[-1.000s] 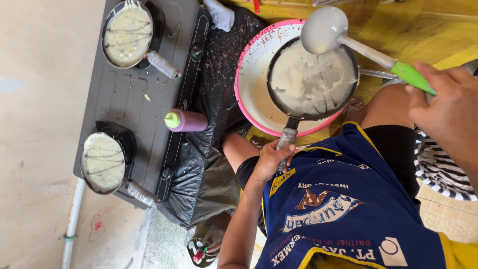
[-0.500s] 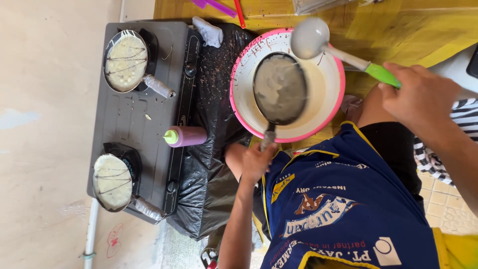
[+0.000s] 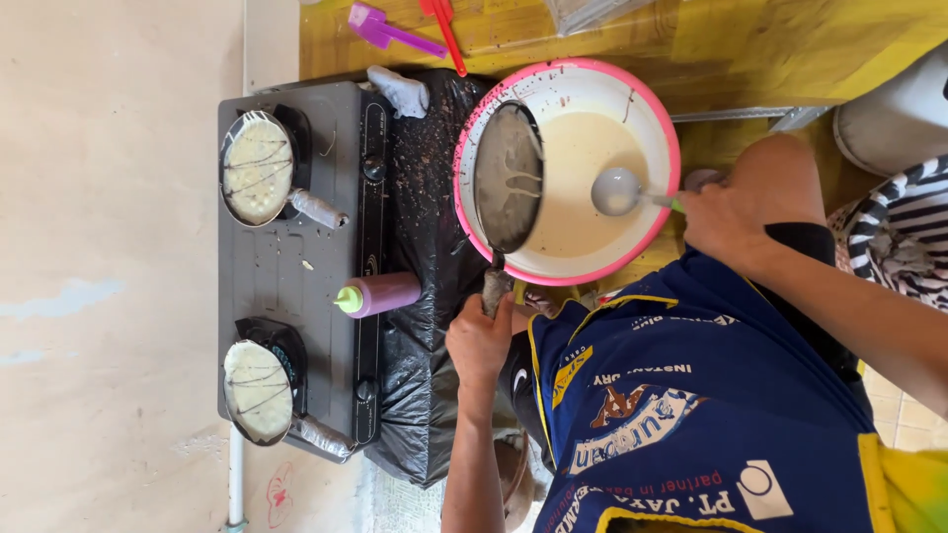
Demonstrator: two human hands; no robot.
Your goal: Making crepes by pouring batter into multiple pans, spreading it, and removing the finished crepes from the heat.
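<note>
Black pan [image 3: 508, 178] above left hand [image 3: 481, 341], tilted

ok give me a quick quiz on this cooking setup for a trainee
1. What does the right hand hold? A) whisk B) ladle C) tongs
2. True or false: the small pan gripped by the left hand sits on the gas stove.
3. How many pans with batter sit on the stove burners?

Key:
1. B, its scoop is over the batter in the pink-rimmed bowl.
2. False, it is held tilted over the bowl.
3. Two, the far pan and the near pan.
</note>
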